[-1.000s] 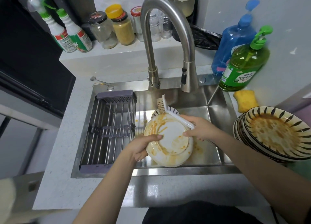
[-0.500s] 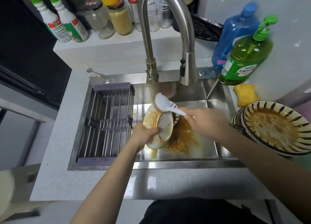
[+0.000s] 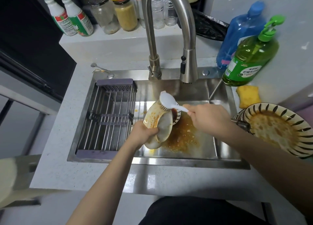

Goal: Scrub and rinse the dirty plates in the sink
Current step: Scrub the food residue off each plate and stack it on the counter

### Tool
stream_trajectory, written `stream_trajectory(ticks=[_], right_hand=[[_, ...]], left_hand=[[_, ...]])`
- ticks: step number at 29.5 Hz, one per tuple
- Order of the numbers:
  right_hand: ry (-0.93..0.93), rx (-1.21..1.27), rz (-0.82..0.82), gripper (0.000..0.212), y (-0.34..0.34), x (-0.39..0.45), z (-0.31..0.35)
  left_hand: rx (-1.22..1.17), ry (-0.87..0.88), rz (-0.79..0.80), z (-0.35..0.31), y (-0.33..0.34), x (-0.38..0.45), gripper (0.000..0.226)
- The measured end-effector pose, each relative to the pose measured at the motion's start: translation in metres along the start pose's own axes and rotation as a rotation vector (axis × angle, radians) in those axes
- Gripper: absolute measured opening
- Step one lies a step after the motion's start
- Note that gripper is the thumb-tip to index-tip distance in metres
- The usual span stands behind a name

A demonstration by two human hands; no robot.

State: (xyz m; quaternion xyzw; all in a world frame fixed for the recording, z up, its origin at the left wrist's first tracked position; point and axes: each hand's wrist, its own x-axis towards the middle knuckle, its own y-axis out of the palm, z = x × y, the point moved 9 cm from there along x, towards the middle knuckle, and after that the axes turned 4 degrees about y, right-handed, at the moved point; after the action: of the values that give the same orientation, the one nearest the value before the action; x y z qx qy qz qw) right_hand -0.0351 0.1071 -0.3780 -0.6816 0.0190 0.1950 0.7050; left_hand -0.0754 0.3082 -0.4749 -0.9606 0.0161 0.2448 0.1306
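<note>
Over sink [image 3: 225, 150] | left hand [image 3: 144, 133] grips tilted plate [image 3: 162, 126] rim | right hand [image 3: 208, 118] clasps brush [image 3: 167, 100]

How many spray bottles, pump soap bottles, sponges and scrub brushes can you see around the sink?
Spray bottles: 2
Pump soap bottles: 2, one blue and one green
Yellow sponge: 1
White scrub brush: 1
Total: 6
</note>
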Motion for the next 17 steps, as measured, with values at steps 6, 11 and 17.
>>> stream_trajectory(ticks=[6,11,17], right_hand=[[0.001,0.111,0.020,0.040,0.006,-0.010,0.003],[0.015,0.164,0.056,0.037,0.006,-0.018,0.006],[0.147,0.347,0.088,0.034,0.016,-0.004,-0.009]], left_hand=[[-0.201,-0.019,-0.039,0.004,-0.001,-0.014,0.035],[-0.235,-0.031,-0.067,0.010,-0.005,-0.024,0.043],[-0.357,-0.055,-0.082,0.015,-0.017,-0.024,0.044]])
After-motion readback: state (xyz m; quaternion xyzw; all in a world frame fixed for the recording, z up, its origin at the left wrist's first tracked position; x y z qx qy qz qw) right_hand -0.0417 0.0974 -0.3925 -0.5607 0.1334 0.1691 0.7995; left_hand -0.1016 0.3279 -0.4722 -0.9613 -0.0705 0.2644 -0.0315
